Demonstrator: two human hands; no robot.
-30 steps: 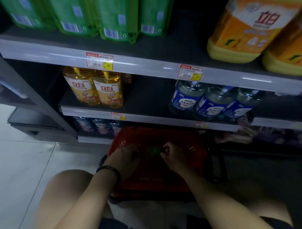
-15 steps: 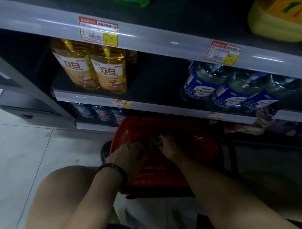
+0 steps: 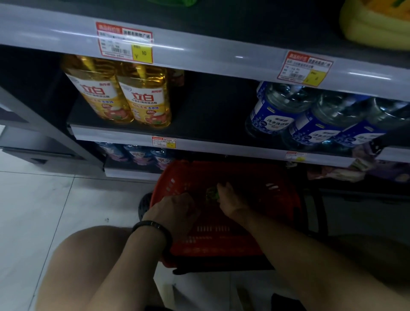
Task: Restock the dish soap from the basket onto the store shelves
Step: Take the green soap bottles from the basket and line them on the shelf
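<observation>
Red basket (image 3: 175, 177) holds a green-topped item (image 3: 212, 193), pinched by right hand (image 3: 230, 201).

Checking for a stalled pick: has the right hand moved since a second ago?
No. Against the red basket the right hand stays put, gripping the green item; only the camera shifted.

My view has dropped and closed in on the shelves over the last 1 second. The green packs (image 3: 175, 1) have slid out at 12 o'clock to a sliver, and the yellow bottles (image 3: 124, 95) fill more of the 10 o'clock side. In the basket (image 3: 277, 199), my left hand (image 3: 175, 210) has eased back toward 7 o'clock, opening a small gap to the green cap (image 3: 211, 193) at my right hand (image 3: 228, 199).
</observation>
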